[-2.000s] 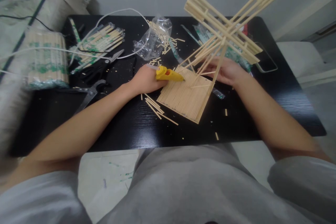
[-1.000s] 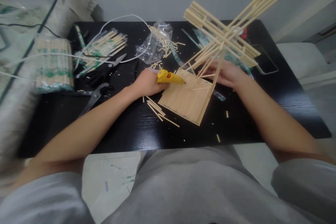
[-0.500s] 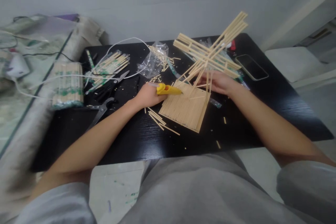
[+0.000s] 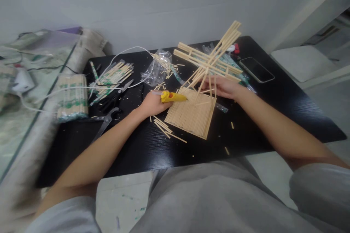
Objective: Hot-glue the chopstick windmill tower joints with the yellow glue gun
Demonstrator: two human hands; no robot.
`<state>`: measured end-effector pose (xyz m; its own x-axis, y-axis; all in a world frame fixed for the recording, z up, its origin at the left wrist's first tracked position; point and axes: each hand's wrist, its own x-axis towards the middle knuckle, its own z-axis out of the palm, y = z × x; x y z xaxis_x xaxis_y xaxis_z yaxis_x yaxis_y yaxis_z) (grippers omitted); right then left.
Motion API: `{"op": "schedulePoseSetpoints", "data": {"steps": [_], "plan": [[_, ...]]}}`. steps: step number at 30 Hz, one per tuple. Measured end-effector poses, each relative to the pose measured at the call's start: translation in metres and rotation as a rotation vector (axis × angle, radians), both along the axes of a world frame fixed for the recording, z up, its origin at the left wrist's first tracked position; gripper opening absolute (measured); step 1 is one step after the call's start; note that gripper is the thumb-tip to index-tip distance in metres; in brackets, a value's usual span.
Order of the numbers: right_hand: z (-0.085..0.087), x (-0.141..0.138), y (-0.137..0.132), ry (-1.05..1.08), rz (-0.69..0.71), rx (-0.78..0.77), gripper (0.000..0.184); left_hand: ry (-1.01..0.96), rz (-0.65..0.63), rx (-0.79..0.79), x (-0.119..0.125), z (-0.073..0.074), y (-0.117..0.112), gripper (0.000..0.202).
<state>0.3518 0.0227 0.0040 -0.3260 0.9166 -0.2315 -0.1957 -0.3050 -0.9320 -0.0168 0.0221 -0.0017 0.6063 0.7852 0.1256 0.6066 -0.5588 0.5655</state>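
1. The stick model (image 4: 188,116) stands mid-table (image 4: 136,156), crossed blades above its flat base.
2. Over the base points a yellow glue gun (image 4: 175,97), the left hand (image 4: 155,103) curled around its handle.
3. The right hand (image 4: 222,87) is behind the model's sticks; whether it grips, I cannot tell.
4. Loose sticks (image 4: 163,125) lie near the base; scissors (image 4: 119,91) farther left, a phone (image 4: 257,69) right.

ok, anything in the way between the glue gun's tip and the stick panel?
Nothing visible. The left hand holds the glue gun, its tip over the stick panel, with nothing crossing between them. The stick frame rises beyond the tip, toward the right hand. Whether the tip touches the panel, I can't tell.
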Motion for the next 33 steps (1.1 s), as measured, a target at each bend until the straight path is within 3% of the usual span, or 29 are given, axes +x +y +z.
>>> {"op": "schedulePoseSetpoints", "data": {"steps": [13,25,33], "plan": [[0.004,-0.002,-0.002,-0.041,-0.042,-0.004,0.025,0.061,0.015,0.038,-0.001,-0.003,0.003,0.013],[0.01,-0.005,-0.006,-0.082,-0.116,-0.038,0.009,-0.029,0.016,0.003,0.001,-0.004,0.001,0.012],[0.013,-0.009,-0.008,-0.103,-0.142,-0.047,0.009,0.025,0.026,0.018,0.002,0.002,0.0,0.015]]}}
